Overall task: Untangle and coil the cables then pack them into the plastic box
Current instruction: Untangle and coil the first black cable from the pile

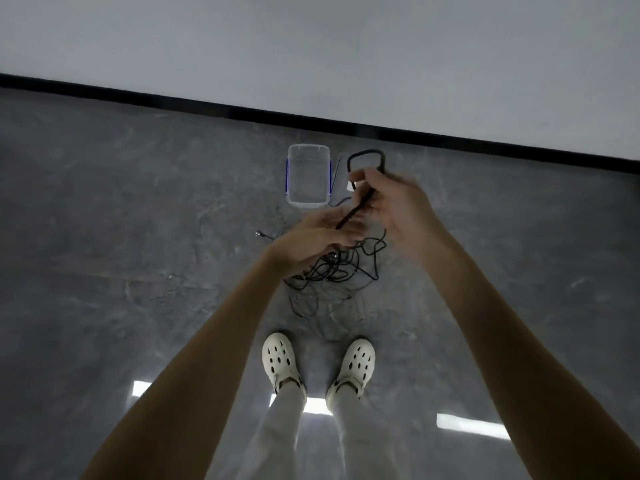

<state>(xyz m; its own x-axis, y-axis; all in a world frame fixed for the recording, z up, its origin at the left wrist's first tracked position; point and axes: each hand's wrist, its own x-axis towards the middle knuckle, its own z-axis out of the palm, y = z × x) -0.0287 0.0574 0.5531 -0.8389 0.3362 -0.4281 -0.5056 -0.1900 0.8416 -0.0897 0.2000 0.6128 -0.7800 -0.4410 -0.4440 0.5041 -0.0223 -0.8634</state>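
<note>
I stand over a tangle of thin black cables [337,271] lying on the grey floor in front of my feet. My right hand [391,202] grips a thicker black cable [367,157] that forms a rounded loop above the fingers. The same cable runs down and left into my left hand [318,237], which holds its lower stretch. More strands hang from the left hand into the tangle. A clear plastic box [308,174] with blue side clips stands open on the floor beyond the hands, with nothing visible inside.
The box's clear lid [341,181] lies flat just right of the box, partly behind the loop. A loose plug end [259,234] lies left of the tangle. A white wall with a black skirting [207,103] runs behind. My white clogs [280,358] stand below the cables.
</note>
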